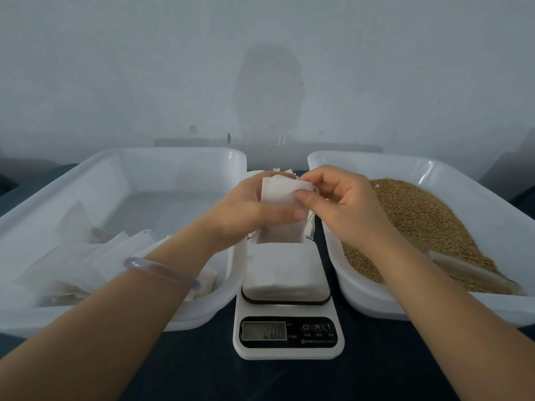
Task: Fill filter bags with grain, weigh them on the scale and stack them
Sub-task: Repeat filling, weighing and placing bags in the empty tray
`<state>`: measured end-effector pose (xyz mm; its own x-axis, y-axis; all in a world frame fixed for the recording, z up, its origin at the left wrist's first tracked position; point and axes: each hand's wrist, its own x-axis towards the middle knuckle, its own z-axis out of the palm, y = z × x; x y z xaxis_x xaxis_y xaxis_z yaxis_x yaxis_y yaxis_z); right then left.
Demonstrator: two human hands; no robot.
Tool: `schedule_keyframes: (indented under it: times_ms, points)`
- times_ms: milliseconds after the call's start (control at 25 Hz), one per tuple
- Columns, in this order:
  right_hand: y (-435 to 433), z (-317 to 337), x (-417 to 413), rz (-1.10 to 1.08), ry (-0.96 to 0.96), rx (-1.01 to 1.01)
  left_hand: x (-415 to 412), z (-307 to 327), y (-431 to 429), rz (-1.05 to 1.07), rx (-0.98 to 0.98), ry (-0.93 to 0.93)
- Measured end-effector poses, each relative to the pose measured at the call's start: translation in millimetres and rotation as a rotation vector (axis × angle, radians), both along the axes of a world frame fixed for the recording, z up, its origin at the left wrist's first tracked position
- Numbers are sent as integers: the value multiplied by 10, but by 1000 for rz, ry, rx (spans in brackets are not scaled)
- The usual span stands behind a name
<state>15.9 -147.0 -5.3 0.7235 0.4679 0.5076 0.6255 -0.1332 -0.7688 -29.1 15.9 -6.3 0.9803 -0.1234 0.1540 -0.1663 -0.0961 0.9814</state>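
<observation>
Above the scale (289,353), the left hand (246,211) grips the filter bag (279,192) upright, and the right hand (350,206), nearer the grain (419,224), pinches its upper edge with the fingers (307,199).

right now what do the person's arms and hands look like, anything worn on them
Both forearms are bare, with no sleeves or gloves in view. The left hand has a smooth, translucent pale lilac bangle round its wrist. The right hand and its wrist wear nothing; no ring or watch shows.
</observation>
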Motion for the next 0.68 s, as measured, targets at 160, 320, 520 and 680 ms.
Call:
schedule_keyframes:
  times_ms: [160, 320, 520, 680]
  points:
    - [-50, 95, -56, 31, 46, 156, -20, 25, -31, -129, 64, -1]
    - [-150, 145, -91, 42, 101, 106, -59, 46, -59, -172, 149, 37]
    - [-387, 228, -110, 48, 141, -6, -49, 28, -37, -98, 227, 17]
    - [-1119, 273, 290, -289, 158, -479, -19, 0, -13, -78, 183, 45]
